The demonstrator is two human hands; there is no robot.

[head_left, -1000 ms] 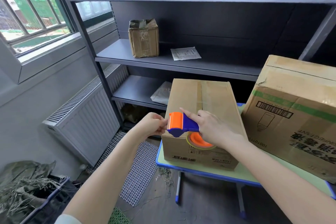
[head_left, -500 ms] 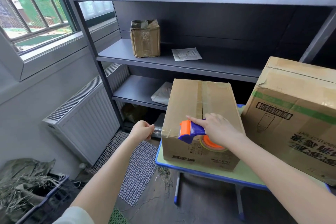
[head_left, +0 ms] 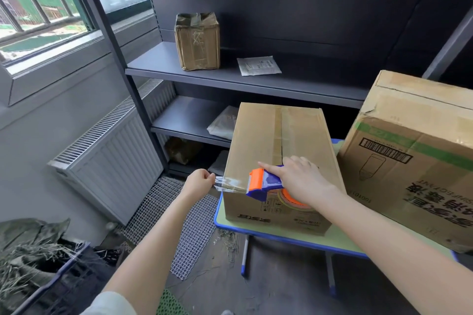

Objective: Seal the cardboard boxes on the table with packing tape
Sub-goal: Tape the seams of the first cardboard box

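A tall brown cardboard box stands on the small green table, its top seam covered with tape. My right hand grips the orange and blue tape dispenser at the box's near top edge. A strip of clear tape stretches from the dispenser leftward past the box's corner. My left hand pinches the tape's free end just left of the box. A larger cardboard box with a green stripe and barcode leans on the table to the right.
Dark metal shelving stands behind the table, holding a small taped box, a paper sheet and a plastic bag. A white radiator lines the left wall. A bin with dry grass sits at lower left.
My hands have drawn apart: the left pulled the tape end leftward while the right carried the dispenser to the right along the box's edge, and a strip of tape now spans between them.
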